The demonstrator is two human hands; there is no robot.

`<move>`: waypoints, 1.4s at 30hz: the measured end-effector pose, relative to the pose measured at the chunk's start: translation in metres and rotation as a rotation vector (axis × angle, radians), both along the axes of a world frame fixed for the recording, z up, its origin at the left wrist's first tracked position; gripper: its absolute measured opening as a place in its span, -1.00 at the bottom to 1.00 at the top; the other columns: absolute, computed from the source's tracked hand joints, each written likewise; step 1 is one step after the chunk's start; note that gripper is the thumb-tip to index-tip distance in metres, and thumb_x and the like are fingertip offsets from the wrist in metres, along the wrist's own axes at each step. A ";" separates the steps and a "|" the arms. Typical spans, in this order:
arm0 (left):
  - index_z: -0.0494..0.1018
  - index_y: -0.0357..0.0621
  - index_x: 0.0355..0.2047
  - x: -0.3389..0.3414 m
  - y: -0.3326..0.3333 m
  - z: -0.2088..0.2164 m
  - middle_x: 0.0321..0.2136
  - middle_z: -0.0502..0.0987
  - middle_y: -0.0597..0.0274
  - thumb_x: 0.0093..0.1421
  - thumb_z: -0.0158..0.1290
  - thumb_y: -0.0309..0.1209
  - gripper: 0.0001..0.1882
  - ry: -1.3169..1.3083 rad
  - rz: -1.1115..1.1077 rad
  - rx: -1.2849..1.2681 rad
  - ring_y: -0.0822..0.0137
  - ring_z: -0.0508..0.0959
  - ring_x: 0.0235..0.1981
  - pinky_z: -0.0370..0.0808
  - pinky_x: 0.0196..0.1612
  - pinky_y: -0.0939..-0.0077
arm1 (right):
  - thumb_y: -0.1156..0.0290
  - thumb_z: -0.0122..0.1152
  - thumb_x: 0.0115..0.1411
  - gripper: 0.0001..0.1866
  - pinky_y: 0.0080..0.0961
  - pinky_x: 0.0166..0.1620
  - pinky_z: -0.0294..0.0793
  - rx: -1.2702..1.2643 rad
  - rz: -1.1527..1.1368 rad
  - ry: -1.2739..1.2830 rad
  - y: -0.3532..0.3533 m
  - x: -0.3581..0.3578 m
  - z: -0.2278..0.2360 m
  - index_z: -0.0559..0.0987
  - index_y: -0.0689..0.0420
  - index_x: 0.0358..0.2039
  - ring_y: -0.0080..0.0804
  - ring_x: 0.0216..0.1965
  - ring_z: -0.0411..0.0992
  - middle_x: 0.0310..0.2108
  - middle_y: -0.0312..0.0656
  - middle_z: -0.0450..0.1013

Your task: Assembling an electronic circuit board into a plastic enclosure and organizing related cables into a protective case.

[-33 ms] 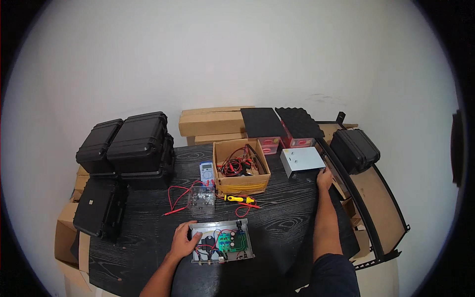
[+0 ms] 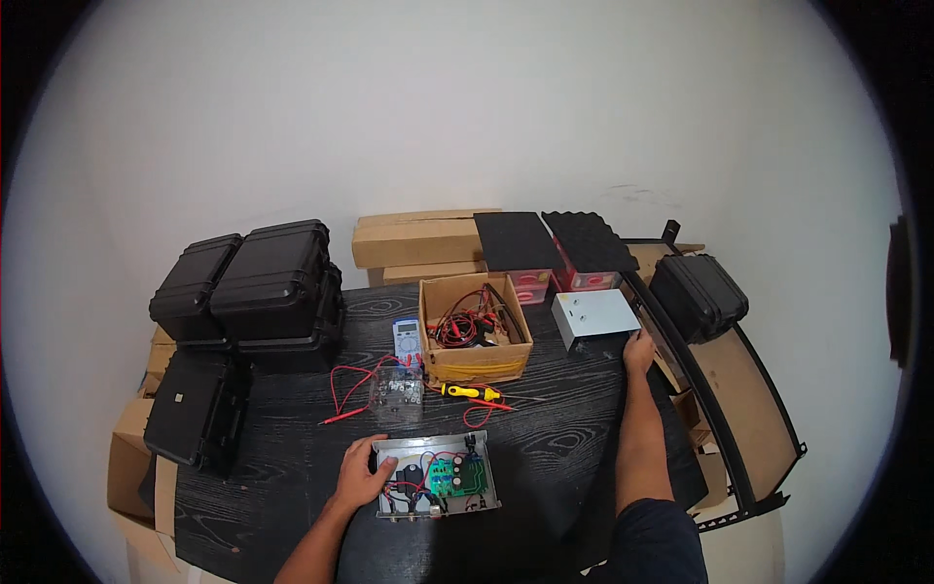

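Note:
An uncovered grey metal enclosure (image 2: 435, 445) lies on the near middle of the table. Inside it sit a green circuit board (image 2: 457, 476), a black round component and red and blue wires. My left hand (image 2: 364, 471) grips the enclosure's left end, thumb over the rim. Farther off to the right, my right hand (image 2: 638, 351) holds the near right corner of a light grey metal cover (image 2: 596, 312). That cover has two small fittings on its top. The fingers of the right hand are partly hidden.
A cardboard box (image 2: 475, 369) of leads stands mid-table. Around it are a blue multimeter (image 2: 407, 337), a clear parts case (image 2: 397, 395) and a yellow-black screwdriver (image 2: 471, 392). Black hard cases (image 2: 272, 277) are stacked left; another case (image 2: 698, 297) sits right, beyond a black metal frame (image 2: 696, 375).

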State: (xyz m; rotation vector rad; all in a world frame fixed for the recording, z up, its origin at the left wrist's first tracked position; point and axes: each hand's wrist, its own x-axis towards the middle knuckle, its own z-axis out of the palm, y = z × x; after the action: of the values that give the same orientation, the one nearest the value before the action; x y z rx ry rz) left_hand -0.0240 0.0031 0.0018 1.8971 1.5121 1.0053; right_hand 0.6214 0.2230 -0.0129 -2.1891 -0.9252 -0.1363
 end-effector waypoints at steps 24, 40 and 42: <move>0.50 -0.17 0.19 -0.003 0.000 -0.002 0.11 0.55 -0.10 0.27 0.25 -0.12 -0.43 0.017 -0.005 0.009 -0.09 0.50 0.18 0.37 0.27 0.08 | 0.34 0.08 0.42 -0.62 0.00 0.14 0.51 0.085 0.037 0.094 -0.004 -0.013 0.008 0.57 0.22 0.16 0.22 0.08 0.53 0.06 0.19 0.58; 0.51 -0.20 0.18 0.002 0.002 0.002 0.09 0.55 -0.08 0.25 0.27 -0.21 -0.45 0.043 0.011 -0.007 -0.05 0.52 0.17 0.40 0.26 0.12 | 0.31 0.06 0.44 -0.59 -0.03 0.18 0.51 0.020 -0.056 0.062 0.000 0.003 0.008 0.57 0.16 0.21 0.18 0.12 0.51 0.08 0.13 0.58; 0.51 -0.20 0.18 -0.001 0.000 0.001 0.09 0.55 -0.08 0.25 0.27 -0.19 -0.45 0.045 0.020 -0.006 -0.06 0.52 0.16 0.40 0.26 0.11 | 0.30 0.06 0.45 -0.61 -0.03 0.15 0.52 0.027 -0.039 0.082 0.001 -0.009 0.010 0.59 0.18 0.18 0.19 0.08 0.54 0.07 0.12 0.59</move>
State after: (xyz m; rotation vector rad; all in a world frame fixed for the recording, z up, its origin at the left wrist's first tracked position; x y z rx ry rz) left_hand -0.0254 0.0028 0.0032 1.9155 1.5609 0.9718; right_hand 0.6124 0.2237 -0.0028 -2.1713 -0.8308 -0.0761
